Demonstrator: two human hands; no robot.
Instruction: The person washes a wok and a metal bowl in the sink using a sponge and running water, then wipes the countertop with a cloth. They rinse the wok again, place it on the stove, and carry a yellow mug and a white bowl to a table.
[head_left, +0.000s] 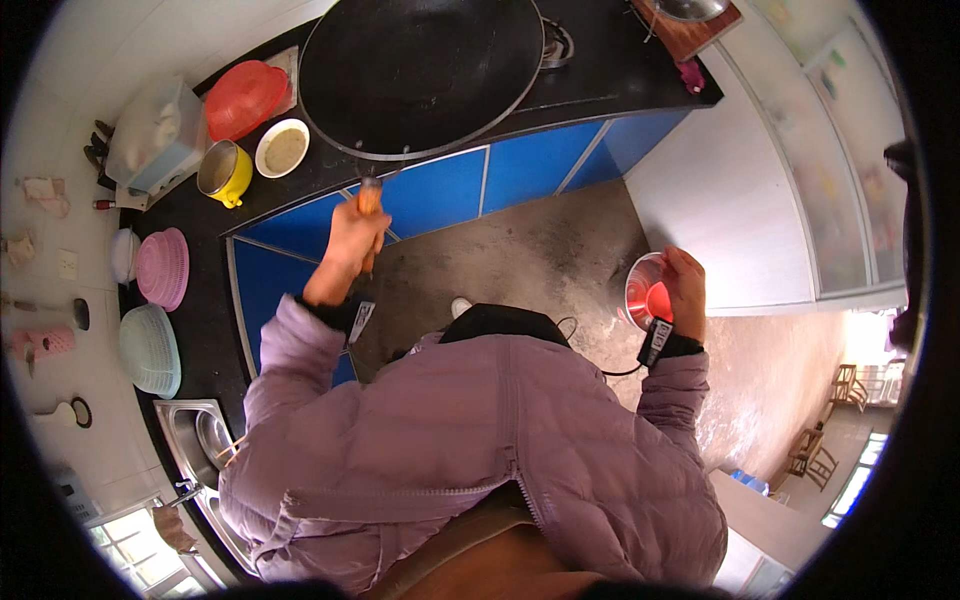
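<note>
My left hand (356, 236) is closed around the wooden handle (369, 196) of a utensil, just in front of the counter. Its thin metal end points towards the near rim of a large black wok (424, 75) and is too blurred to identify. To the right, over the floor, my right hand (684, 281) grips the rim of a clear plastic container (636, 281). Inside that container is a red plastic object (660, 304), perhaps a scoop. Left of the wok stand a white bowl (283, 150) of pale contents, a yellow mug (234, 176) and a red plastic basket (244, 97).
Pink (163, 268) and pale green baskets (150, 351) stand on the left counter (206, 322), near a steel sink (169, 412). A wooden board (686, 37) lies at the counter's right end. Blue cabinets (525, 169) run below; a white cabinet (712, 172) stands right.
</note>
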